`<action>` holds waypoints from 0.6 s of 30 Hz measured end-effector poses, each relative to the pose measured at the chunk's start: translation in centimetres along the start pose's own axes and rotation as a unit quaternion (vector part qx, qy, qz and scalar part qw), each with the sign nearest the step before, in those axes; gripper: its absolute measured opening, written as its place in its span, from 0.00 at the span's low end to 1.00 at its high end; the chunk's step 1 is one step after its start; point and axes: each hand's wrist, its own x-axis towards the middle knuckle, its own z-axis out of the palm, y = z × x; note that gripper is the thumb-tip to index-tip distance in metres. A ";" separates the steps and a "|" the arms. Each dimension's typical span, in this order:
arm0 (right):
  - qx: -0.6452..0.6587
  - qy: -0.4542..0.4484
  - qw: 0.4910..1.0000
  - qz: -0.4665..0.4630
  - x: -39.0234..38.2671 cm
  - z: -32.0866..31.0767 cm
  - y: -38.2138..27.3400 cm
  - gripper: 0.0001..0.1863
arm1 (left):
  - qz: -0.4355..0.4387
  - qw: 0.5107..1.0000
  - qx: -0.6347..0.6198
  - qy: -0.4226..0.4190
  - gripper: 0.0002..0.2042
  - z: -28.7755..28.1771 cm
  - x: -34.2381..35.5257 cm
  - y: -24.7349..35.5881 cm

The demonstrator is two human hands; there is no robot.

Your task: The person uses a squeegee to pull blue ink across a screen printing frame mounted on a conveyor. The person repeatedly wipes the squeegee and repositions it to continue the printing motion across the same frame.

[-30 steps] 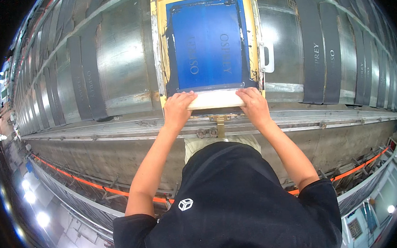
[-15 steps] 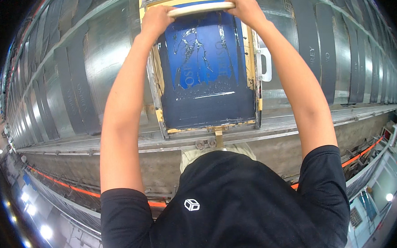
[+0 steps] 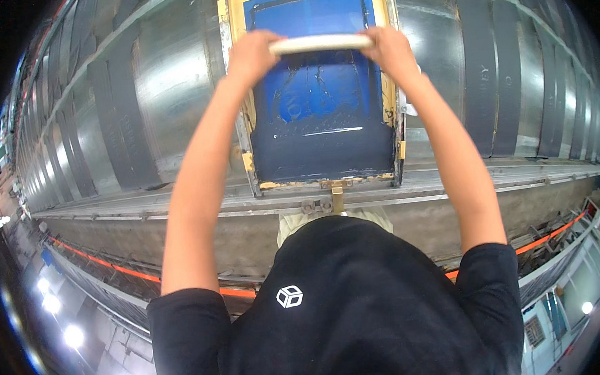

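Note:
A pale squeegee (image 3: 323, 44) lies across the upper part of a screen-printing frame (image 3: 393, 67), seen from above. My left hand (image 3: 254, 54) is closed round its left end, and at the right end my right hand (image 3: 389, 50) grips it too. Both arms reach forward, well apart. Beneath the squeegee is the frame's blue mesh (image 3: 305, 17), with yellow tape along its margins. Thick dark ink (image 3: 322, 152) covers the near part of the mesh, and streaks of it run up towards the squeegee. The squeegee's lower edge is hidden under its handle.
A long metal-topped table (image 3: 171, 65) stretches to both sides, with dark fabric strips (image 3: 123, 122) laid in rows. Along its near edge runs a metal rail (image 3: 233, 208). An orange strip (image 3: 107, 265) passes lower down, behind my body. A white handle (image 3: 410, 108) sits beside the frame's right side.
Both hands have drawn the squeegee towards me, down from the frame's far end. Blue mesh now shows beyond it. The view has shifted slightly.

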 end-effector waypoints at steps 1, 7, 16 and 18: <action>0.027 -0.025 0.999 0.038 -3.4 0.5 -1.0 0.20 | -0.034 0.999 -0.021 -0.025 0.17 0.1 -2.8 1.9; 0.072 0.025 0.997 -0.014 -20.5 2.1 -6.9 0.28 | 0.035 0.996 -0.055 0.066 0.20 6.3 -20.6 5.6; 0.165 0.103 0.971 0.137 -16.2 -1.3 0.9 0.29 | 0.056 0.991 -0.074 0.093 0.20 6.6 -24.6 7.5; 0.110 0.234 0.953 0.156 -12.2 1.0 5.5 0.22 | 0.054 0.993 -0.086 0.067 0.22 6.7 -24.6 7.7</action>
